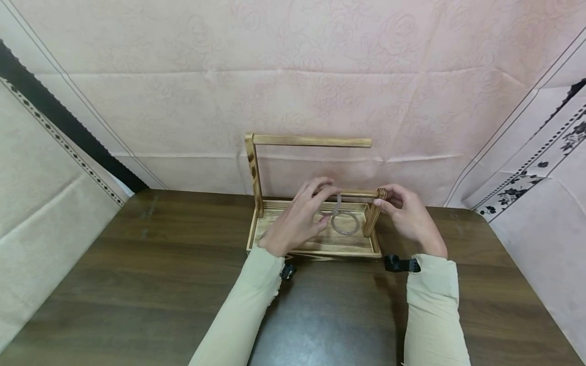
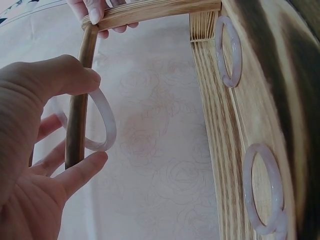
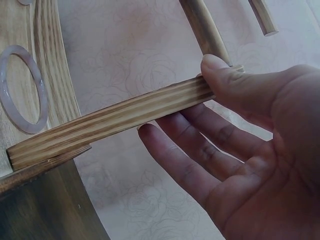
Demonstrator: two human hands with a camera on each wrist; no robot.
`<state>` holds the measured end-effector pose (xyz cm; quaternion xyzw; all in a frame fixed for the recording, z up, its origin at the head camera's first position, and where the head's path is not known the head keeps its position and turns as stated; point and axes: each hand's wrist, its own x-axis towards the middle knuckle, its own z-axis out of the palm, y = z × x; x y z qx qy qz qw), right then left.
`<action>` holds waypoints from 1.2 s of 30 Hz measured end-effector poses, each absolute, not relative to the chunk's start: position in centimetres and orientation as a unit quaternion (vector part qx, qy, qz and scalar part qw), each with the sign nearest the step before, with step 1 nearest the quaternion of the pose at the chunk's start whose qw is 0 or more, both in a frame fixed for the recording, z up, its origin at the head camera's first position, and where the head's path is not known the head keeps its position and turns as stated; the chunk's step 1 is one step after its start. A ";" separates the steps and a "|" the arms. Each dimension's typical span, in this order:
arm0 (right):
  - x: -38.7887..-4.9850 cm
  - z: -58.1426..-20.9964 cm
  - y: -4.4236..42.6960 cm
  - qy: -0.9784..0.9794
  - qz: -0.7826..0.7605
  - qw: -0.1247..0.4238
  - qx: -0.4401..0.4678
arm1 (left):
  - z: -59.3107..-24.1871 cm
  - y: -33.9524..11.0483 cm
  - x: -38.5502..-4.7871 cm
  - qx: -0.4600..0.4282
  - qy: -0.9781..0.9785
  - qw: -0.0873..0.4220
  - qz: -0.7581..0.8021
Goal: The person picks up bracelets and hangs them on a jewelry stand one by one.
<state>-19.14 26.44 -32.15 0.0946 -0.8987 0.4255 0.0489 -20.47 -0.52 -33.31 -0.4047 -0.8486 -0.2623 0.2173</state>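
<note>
A wooden display stand has a shallow tray base [image 1: 329,252], a tall post on the left and a short post [image 1: 372,222] on the right. My left hand [image 1: 295,218] pinches a pale translucent bangle [image 2: 111,120] between thumb and fingers, and the bangle encircles the lower rod [image 1: 359,193]. At the top of the short post, my right hand [image 1: 409,216] grips the wood where the rod meets it, thumb on one side and fingers on the other. Another bangle [image 1: 345,234] lies in the tray. More bangles [image 2: 237,50] show there in the left wrist view.
The upper rod [image 1: 311,141] runs rightward from the tall post [image 1: 254,175], above and behind my hands, its right end free. Under the stand is a dark brown wooden table [image 1: 183,284]. Pale patterned cloth [image 1: 293,91] hangs behind and at both sides.
</note>
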 end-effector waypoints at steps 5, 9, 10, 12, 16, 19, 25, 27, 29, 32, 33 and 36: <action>-19.2 -32.0 26.4 -0.898 0.427 0.045 0.097 | -33.2 -0.4 -20.4 -0.404 -0.849 0.220 -0.259; -19.2 -31.8 26.4 -0.900 0.423 0.043 0.093 | -33.1 -0.1 -20.3 -0.406 -0.850 0.216 -0.257; -19.2 -31.8 26.4 -0.901 0.422 0.043 0.092 | -33.1 0.1 -20.3 -0.406 -0.851 0.214 -0.257; -19.1 -31.9 26.4 -0.902 0.419 0.045 0.090 | -33.1 0.3 -20.3 -0.405 -0.852 0.211 -0.256; -19.1 -32.0 26.4 -0.903 0.418 0.050 0.090 | -33.3 0.7 -20.2 -0.404 -0.853 0.210 -0.254; -19.2 -32.0 26.4 -0.902 0.420 0.050 0.091 | -33.3 0.8 -20.2 -0.404 -0.853 0.212 -0.255; -19.1 -32.0 26.4 -0.903 0.417 0.045 0.091 | -33.3 1.0 -20.1 -0.404 -0.854 0.212 -0.253; -19.1 -32.0 26.4 -0.903 0.417 0.045 0.092 | -33.3 1.0 -20.1 -0.403 -0.854 0.210 -0.253; -19.1 -32.0 26.4 -0.903 0.417 0.044 0.093 | -33.3 1.0 -20.1 -0.401 -0.855 0.210 -0.253; -19.1 -32.0 26.4 -0.903 0.418 0.043 0.094 | -33.4 1.2 -20.2 -0.403 -0.853 0.212 -0.254; -19.1 -32.0 26.4 -0.903 0.418 0.043 0.094 | -33.4 1.2 -20.2 -0.404 -0.852 0.213 -0.255; -19.1 -32.0 26.4 -0.903 0.418 0.041 0.093 | -33.4 1.3 -20.3 -0.406 -0.851 0.215 -0.254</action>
